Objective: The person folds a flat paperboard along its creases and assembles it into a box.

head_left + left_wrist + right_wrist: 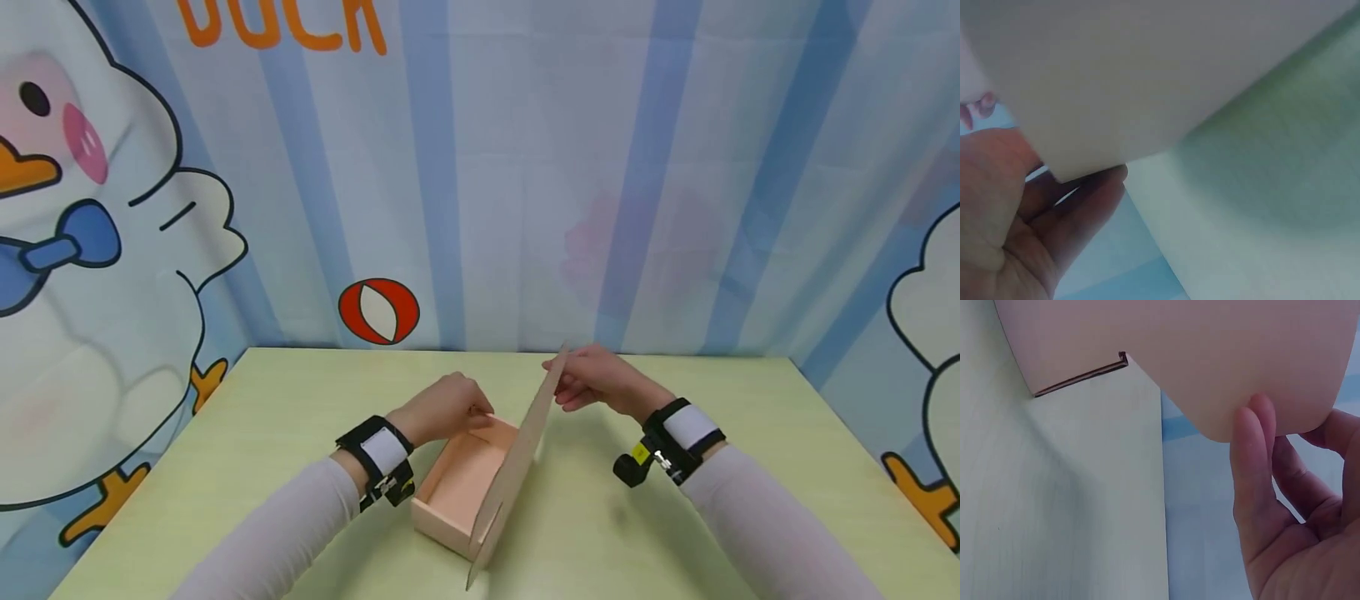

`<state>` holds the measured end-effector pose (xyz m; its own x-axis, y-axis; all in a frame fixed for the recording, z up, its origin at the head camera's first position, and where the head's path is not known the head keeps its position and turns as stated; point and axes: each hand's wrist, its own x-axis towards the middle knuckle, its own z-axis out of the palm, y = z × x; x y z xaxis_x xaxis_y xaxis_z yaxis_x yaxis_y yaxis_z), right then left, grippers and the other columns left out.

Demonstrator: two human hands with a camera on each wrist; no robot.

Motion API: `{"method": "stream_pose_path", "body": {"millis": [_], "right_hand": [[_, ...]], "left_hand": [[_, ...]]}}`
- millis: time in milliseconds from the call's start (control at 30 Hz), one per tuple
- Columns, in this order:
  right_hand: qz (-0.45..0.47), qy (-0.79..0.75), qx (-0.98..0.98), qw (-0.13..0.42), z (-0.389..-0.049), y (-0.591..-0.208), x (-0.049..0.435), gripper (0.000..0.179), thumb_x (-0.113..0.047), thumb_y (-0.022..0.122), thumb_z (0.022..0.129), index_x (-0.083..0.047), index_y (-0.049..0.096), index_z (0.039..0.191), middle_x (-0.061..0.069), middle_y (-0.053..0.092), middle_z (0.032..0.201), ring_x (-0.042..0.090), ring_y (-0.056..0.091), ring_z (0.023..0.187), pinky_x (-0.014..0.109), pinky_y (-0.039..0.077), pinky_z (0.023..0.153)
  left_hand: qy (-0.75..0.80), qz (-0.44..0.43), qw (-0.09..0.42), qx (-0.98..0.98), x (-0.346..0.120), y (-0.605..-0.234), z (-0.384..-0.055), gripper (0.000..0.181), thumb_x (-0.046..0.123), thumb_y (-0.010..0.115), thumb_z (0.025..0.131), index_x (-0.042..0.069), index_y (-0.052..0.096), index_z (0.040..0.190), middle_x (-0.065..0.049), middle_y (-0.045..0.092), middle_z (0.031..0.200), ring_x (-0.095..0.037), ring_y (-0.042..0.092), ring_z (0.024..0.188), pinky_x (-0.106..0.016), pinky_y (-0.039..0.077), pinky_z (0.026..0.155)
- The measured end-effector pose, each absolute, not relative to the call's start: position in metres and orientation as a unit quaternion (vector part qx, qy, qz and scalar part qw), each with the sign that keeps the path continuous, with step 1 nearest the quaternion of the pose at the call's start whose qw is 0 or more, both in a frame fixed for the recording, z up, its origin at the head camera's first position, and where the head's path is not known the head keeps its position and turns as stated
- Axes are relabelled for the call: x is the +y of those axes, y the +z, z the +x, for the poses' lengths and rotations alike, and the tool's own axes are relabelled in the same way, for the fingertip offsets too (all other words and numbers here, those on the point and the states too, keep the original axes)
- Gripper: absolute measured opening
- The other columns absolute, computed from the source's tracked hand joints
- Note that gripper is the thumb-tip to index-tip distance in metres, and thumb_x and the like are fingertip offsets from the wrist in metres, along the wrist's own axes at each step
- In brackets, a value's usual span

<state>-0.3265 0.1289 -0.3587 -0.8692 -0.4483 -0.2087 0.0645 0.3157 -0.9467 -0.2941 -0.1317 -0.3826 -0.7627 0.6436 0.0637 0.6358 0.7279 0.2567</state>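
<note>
A pale pink cardboard box [442, 527] stands on the table in the head view, its inside bare. Its lid [519, 462] is raised steeply along the right side. My left hand [448, 405] grips the far left corner of the box; in the left wrist view, fingers [1094, 209] curl under the box's corner. With my right hand [606, 382] I pinch the far end of the lid. Seen from the right wrist, fingertips [1249, 434] press against a rounded lid flap [1210, 394], beside a notched cardboard edge.
The pale yellow table [300, 396] reaches back to a blue striped curtain [517, 208]. Printed on the curtain are a duck [82, 358], orange letters and a red and white ball [378, 311]. Both wrists wear black straps with small cameras.
</note>
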Motion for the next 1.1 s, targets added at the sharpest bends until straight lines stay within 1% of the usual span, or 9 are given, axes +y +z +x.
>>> {"method": "stream_pose_path", "body": {"millis": [67,167,300,433,600,767,867,967,1100], "right_hand": [[-0.132,-0.573,0.778,0.221,-0.325,-0.359,0.127,0.031,-0.030,0.056,0.098,-0.004,0.069,0.088,0.001,0.065,0.072,0.009,0.066,0.059,0.027,0.061,0.063],[-0.139,-0.569,0.783,0.209,-0.323,-0.359,0.126,0.037,-0.036,0.053,0.100,-0.003,0.068,0.091,0.003,0.062,0.077,0.010,0.066,0.063,0.028,0.061,0.065],[-0.136,-0.555,0.799,0.188,-0.320,-0.355,0.123,0.048,-0.044,0.050,0.101,-0.001,0.068,0.111,0.007,0.066,0.090,0.013,0.069,0.073,0.031,0.062,0.069],[-0.150,-0.532,0.813,0.182,-0.314,-0.350,0.119,0.053,-0.048,0.050,0.101,-0.004,0.062,0.129,0.013,0.067,0.107,0.018,0.071,0.086,0.036,0.062,0.074],[-0.182,-0.513,0.820,0.178,-0.305,-0.344,0.120,0.053,-0.046,0.052,0.100,-0.007,0.060,0.134,0.017,0.064,0.121,0.020,0.069,0.099,0.038,0.061,0.078],[-0.213,-0.511,0.816,0.167,-0.293,-0.346,0.133,0.045,-0.043,0.053,0.101,-0.010,0.065,0.130,0.012,0.067,0.119,0.017,0.063,0.099,0.033,0.055,0.079],[-0.234,-0.512,0.809,0.169,-0.286,-0.351,0.146,0.041,-0.039,0.054,0.101,-0.011,0.067,0.127,0.010,0.070,0.117,0.014,0.063,0.097,0.031,0.054,0.080],[-0.252,-0.515,0.801,0.171,-0.281,-0.358,0.160,0.038,-0.035,0.056,0.101,-0.009,0.067,0.125,0.007,0.071,0.114,0.012,0.065,0.092,0.031,0.055,0.079],[-0.287,-0.532,0.781,0.157,-0.278,-0.368,0.180,0.029,-0.024,0.055,0.101,-0.002,0.069,0.116,-0.001,0.070,0.098,0.009,0.061,0.084,0.029,0.054,0.074]], "left_hand": [[0.138,0.347,0.010,0.928,-0.131,-0.386,-0.293,0.013,0.018,0.071,0.091,0.012,0.081,0.095,0.000,0.076,0.081,-0.003,0.058,0.063,-0.016,0.049,0.060],[0.135,0.350,0.003,0.927,-0.131,-0.390,-0.291,0.013,0.018,0.071,0.091,0.012,0.081,0.096,0.001,0.076,0.080,-0.002,0.057,0.061,-0.015,0.049,0.059],[0.136,0.348,-0.008,0.928,-0.128,-0.391,-0.287,0.011,0.018,0.072,0.090,0.013,0.081,0.091,0.004,0.072,0.072,-0.002,0.052,0.058,-0.014,0.045,0.056],[0.135,0.345,-0.019,0.929,-0.126,-0.392,-0.284,0.012,0.014,0.072,0.090,0.012,0.079,0.082,0.007,0.059,0.061,-0.002,0.044,0.053,-0.014,0.036,0.051],[0.135,0.345,-0.054,0.927,-0.123,-0.394,-0.278,0.021,0.013,0.072,0.090,0.011,0.071,0.069,0.010,0.038,0.053,-0.003,0.035,0.049,-0.016,0.025,0.050],[0.150,0.316,-0.091,0.932,-0.118,-0.399,-0.273,0.041,0.010,0.069,0.088,0.016,0.052,0.051,0.011,0.023,0.050,-0.001,0.025,0.043,-0.016,0.018,0.045],[0.159,0.288,-0.106,0.938,-0.115,-0.403,-0.271,0.049,0.008,0.066,0.086,0.019,0.040,0.047,0.012,0.019,0.048,0.000,0.022,0.041,-0.015,0.016,0.042],[0.170,0.262,-0.114,0.943,-0.113,-0.405,-0.269,0.050,0.007,0.065,0.085,0.019,0.038,0.045,0.011,0.019,0.047,-0.001,0.023,0.040,-0.016,0.016,0.041],[0.178,0.237,-0.120,0.948,-0.110,-0.407,-0.266,0.051,0.006,0.065,0.085,0.019,0.037,0.044,0.011,0.019,0.047,-0.002,0.023,0.040,-0.017,0.017,0.041]]}}
